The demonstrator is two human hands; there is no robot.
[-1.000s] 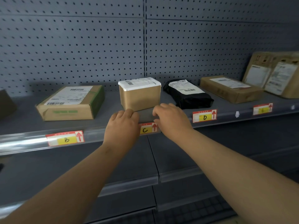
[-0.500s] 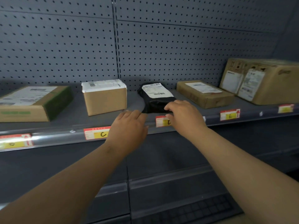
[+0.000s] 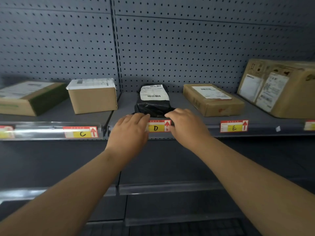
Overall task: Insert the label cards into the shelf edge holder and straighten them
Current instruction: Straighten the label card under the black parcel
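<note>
right now your fingertips are bracketing the d card [image 3: 156,127], one hand at each end of it. your left hand [image 3: 129,132] is covering the card's left edge with its fingers lying close together and slightly curled over the top of the shelf edge holder [image 3: 192,129]; your right hand [image 3: 185,124] is doing the same at the right end, fingers together, tips resting by the red arrow. whether either thumb is pinching the card from below, i cannot tell, since the palms are hiding that. neither hand is carrying anything loose.

the d card itself is sitting in the strip, directly below the black parcel [image 3: 153,100], and it is looking roughly level. further out, the c card [image 3: 81,132] is sitting in the clear strip to your left under the small brown box [image 3: 93,97], and the e card [image 3: 234,126] is sitting to your right below the flat box [image 3: 213,101].

what could be going wrong from here, as i judge it: you are pressing from both ends, so uneven pressure may be tilting the card or bowing it out of the channel. pushing sideways too hard could be sliding it away from the parcel it marks. your knuckles are also sitting just beside the soft black parcel, so lifting your hands carelessly could be nudging it back on the shelf.
</note>
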